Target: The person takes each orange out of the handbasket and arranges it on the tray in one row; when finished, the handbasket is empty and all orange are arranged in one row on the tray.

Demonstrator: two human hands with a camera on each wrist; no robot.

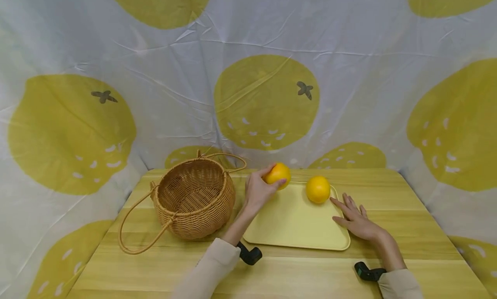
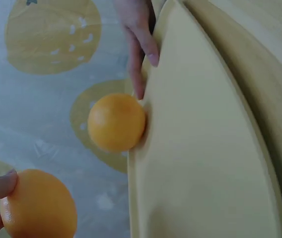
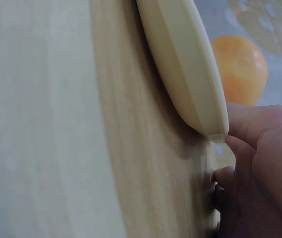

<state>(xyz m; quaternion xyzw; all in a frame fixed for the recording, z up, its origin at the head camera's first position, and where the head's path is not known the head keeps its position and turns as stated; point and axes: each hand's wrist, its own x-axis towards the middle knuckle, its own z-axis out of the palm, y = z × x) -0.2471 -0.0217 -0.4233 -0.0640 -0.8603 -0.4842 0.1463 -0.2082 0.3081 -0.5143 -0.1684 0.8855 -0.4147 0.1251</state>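
My left hand (image 1: 259, 190) grips an orange (image 1: 280, 174) between thumb and fingers, at the back left corner of a pale yellow tray (image 1: 295, 225). In the left wrist view this held orange (image 2: 39, 204) appears at the lower left, apart from the tray. A second orange (image 1: 318, 189) sits on the tray near its back right corner. Beside it, my right hand (image 1: 357, 219) lies at the tray's right edge with fingers spread and straight, holding nothing. In the right wrist view the right hand (image 3: 270, 163) is next to the tray's rim; part of its fingers is hidden.
A wicker basket (image 1: 202, 221) stands left of the tray, its two loop handles folded outward, with nothing visible inside. All rests on a wooden table (image 1: 303, 275). A lemon-printed cloth (image 1: 349, 96) hangs behind and at both sides.
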